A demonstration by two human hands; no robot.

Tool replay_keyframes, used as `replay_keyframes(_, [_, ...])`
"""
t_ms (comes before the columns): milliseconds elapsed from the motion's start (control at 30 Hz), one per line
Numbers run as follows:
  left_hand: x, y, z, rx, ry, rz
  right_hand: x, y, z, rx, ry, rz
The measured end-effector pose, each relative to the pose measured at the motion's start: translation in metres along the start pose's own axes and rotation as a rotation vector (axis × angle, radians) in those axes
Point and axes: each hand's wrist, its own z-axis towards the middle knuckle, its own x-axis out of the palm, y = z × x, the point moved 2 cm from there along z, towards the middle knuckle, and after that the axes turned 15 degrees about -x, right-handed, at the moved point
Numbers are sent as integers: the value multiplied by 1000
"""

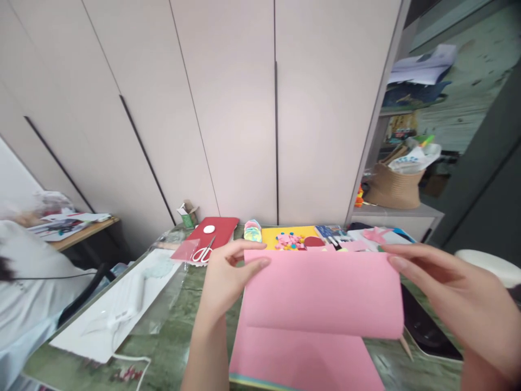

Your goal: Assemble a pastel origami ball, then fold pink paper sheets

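My left hand (236, 271) pinches the upper left corner of a pink sheet of paper (321, 293) between thumb and fingers. The upper right corner is pinched by my right hand (439, 282). Held up between both hands, the sheet has a curled lower right corner. Below and partly behind it lies more pink paper (305, 358), with blue and yellow edges showing at its near side. Whether the two pink areas are one bent sheet or separate sheets, I cannot tell. A dark phone or tablet (427, 326) rests beneath my right hand.
White-handled scissors (202, 253) lie by a red folder (223, 231). Pink pieces and small balls (290, 240) sit on a yellow sheet (271, 234). At left are a white power strip (129, 298) and its cord (132, 357). A person in white (28, 304) sits far left.
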Motion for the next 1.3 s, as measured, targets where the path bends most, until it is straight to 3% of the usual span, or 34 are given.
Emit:
replay_keyframes(500, [0,4,2,-17,40,-66,0,-4,-2,93,53,-94])
replay_keyframes(1300, [0,6,3,-46,54,-114,-2,-5,-3,86,55,-79])
